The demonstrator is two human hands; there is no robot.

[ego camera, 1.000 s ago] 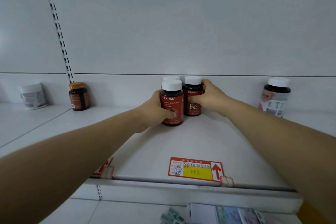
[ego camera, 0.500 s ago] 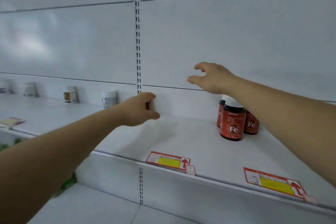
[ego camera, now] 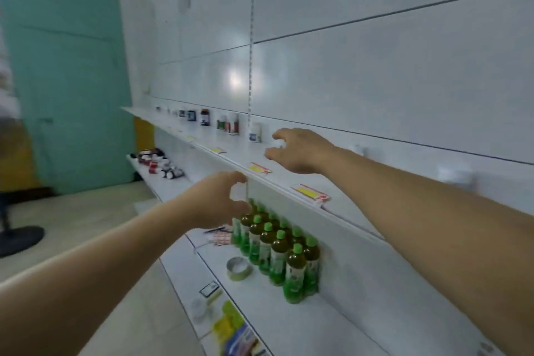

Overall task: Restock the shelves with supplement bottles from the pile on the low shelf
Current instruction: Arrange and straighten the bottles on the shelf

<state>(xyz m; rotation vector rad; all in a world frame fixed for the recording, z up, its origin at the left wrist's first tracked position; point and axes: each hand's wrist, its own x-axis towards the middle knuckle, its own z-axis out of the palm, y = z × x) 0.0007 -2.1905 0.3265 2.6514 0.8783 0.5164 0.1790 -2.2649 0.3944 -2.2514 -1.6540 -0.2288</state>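
Note:
A pile of dark supplement bottles point(ego camera: 157, 163) with white caps lies on the low shelf point(ego camera: 170, 186) far to the left. Several supplement bottles point(ego camera: 228, 124) stand spaced along the upper shelf point(ego camera: 291, 179). My left hand point(ego camera: 215, 201) hangs in the air in front of the upper shelf's edge, fingers loosely curled, holding nothing. My right hand point(ego camera: 297, 150) reaches out over the upper shelf with fingers spread and relaxed, empty. The view is blurred by motion.
Green-capped drink bottles point(ego camera: 277, 248) stand in rows on the lower shelf below my hands, beside a tape roll point(ego camera: 237, 268) and small packets point(ego camera: 234, 326). Red-and-yellow price tags point(ego camera: 310, 192) line the upper shelf edge. A teal wall point(ego camera: 66, 72) and a black stand base point(ego camera: 20, 240) are at left.
Both hands have let go of the red bottles and drawn away. The view has swung left along the shelving, and the red bottles are out of sight.

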